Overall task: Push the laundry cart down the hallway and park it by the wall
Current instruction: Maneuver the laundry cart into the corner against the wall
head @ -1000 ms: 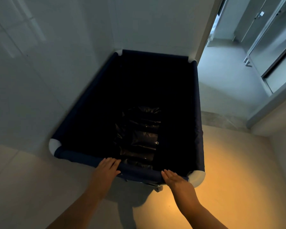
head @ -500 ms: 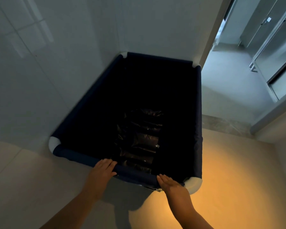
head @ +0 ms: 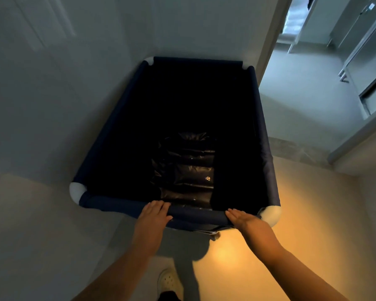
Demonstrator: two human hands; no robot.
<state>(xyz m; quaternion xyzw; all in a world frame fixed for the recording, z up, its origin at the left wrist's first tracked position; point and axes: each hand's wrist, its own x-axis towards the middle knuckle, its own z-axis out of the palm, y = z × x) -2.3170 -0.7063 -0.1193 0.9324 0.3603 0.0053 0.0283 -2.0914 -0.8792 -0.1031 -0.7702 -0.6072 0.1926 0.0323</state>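
Dim tiled floor (head: 313, 224) fills the lower frame, with a pale wall (head: 52, 105) across the upper left and a doorway (head: 313, 72) at upper right. Mid-frame stands the cart (head: 126, 205), its long axis running away from the person, far end tucked into the wall corner. Both hands rest on its near rail: left hand (head: 153, 216) fingers together, curled over the rail; right hand (head: 245, 220) fingers flat and together, nearer the white corner cap (head: 270, 215). A dark jacket (head: 187, 168) lies inside. Any further push meets wall; parking looks nearly done.
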